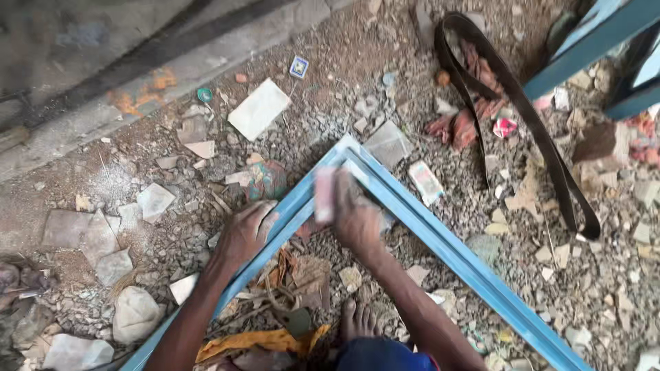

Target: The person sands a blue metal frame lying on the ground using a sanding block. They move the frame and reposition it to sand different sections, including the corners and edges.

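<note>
Frame corner pointing away, left hand flat on rail, right hand clasping pale block.

I see a few bits of packaging scattered on the rubble-strewn ground. A small square packet, blue-edged with a pale middle, lies near the top, just above a flat white rectangular card. A slim rectangular wrapper, whitish with green and red print, lies just right of the blue frame's corner. A crumpled red-and-white wrapper sits further right, beside the dark strap.
</note>
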